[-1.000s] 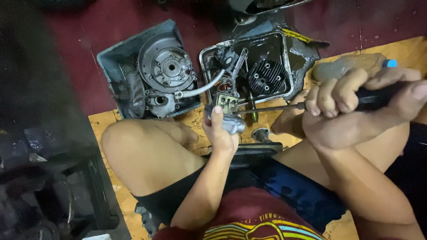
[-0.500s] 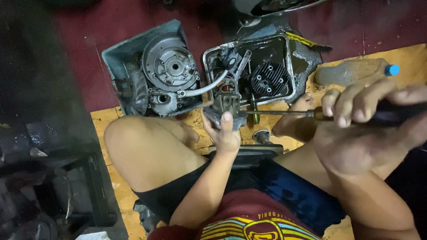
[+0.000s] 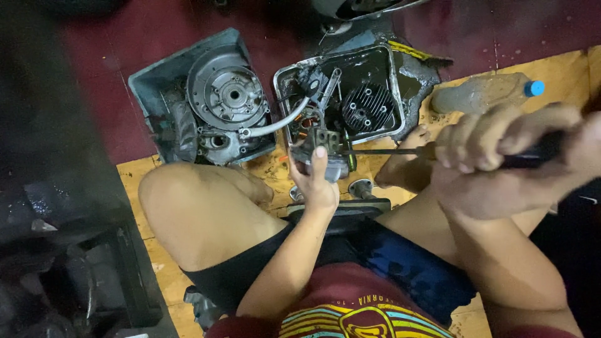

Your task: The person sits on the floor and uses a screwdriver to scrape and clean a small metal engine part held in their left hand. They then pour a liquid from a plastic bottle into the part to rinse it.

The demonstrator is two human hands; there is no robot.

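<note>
Two bare hands share one small job. The left hand (image 3: 316,181) is wrapped around a small grey cast-metal engine part with a squarish ported top (image 3: 320,153), thumb pressed up its near face, holding it just above the plywood floor board (image 3: 134,178) between the person's knees. The right hand (image 3: 513,159) is closed tight round the dark handle of a long thin-shafted screwdriver (image 3: 382,151), whose tip meets the right side of the held part.

One risk, as I judge it: the shaft is long and lies nearly level, so a slip off the screw head would send the tip across toward the left thumb or palm just behind it. The part is steadied by one hand only, so a hard twist could turn it in the grip.

Just beyond sits a dented metal tray holding a black finned cylinder head (image 3: 368,107); left of it, a grey engine casing with a round flywheel (image 3: 228,94). A clear plastic bottle with a blue cap (image 3: 485,92) lies to the right.
</note>
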